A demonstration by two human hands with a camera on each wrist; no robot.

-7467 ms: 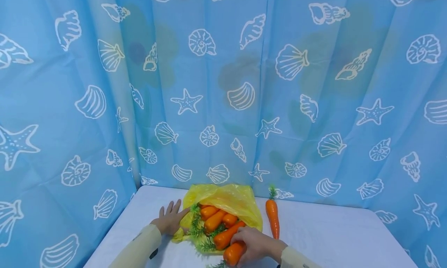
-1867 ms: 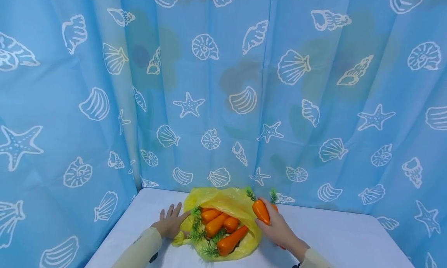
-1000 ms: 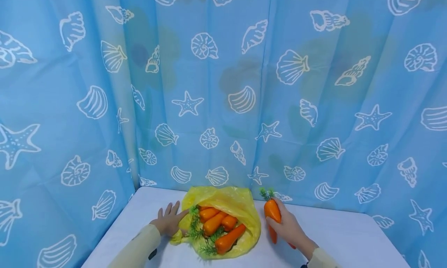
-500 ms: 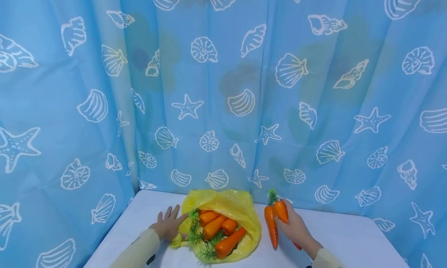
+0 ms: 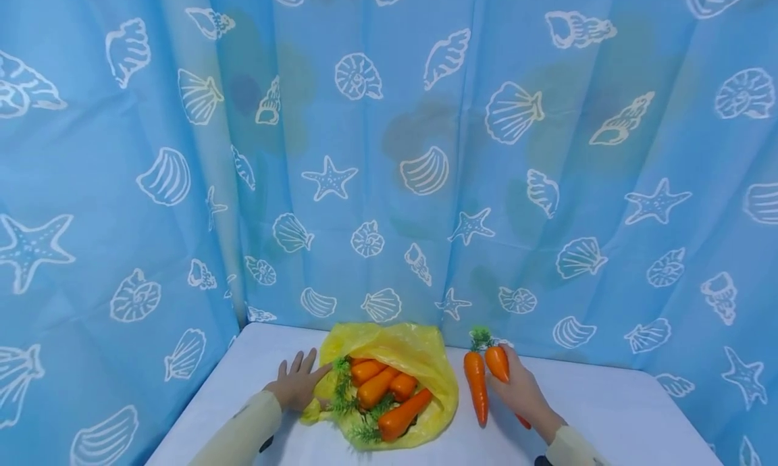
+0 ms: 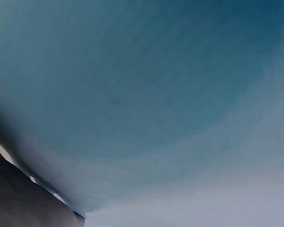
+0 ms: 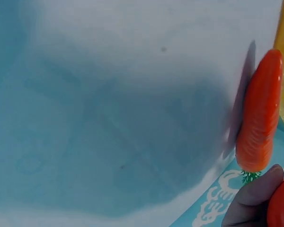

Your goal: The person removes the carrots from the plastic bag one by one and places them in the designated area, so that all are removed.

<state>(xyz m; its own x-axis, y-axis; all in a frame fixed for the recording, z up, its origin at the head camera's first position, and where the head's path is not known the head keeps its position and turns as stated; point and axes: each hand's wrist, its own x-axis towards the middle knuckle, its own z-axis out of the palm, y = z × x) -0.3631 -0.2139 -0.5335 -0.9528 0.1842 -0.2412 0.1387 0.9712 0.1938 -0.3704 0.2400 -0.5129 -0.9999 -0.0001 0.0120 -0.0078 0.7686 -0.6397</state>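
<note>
My right hand (image 5: 521, 388) grips a toy carrot (image 5: 497, 363) with green leaves at its far end. It is held just right of a second carrot (image 5: 476, 385), which lies lengthwise on the table. The right wrist view shows the lying carrot (image 7: 259, 113), with the held carrot (image 7: 283, 205) partly cut off beside my finger (image 7: 258, 194). My left hand (image 5: 296, 385) has its fingers spread at the left edge of a yellow plastic bag (image 5: 419, 344). Several carrots (image 5: 404, 415) with leafy tops lie in the bag's mouth. In the left wrist view only a dark edge of the hand (image 6: 28, 203) shows.
A white-covered table (image 5: 583, 425) bears everything. Blue curtains (image 5: 377, 182) with white shell and starfish prints stand along its back and left side. The bag's opening faces me.
My right hand has taken a carrot from the front of the bag, carried it right over the lying carrot, and brought it down on that one's right side. The left hand has stayed put.
</note>
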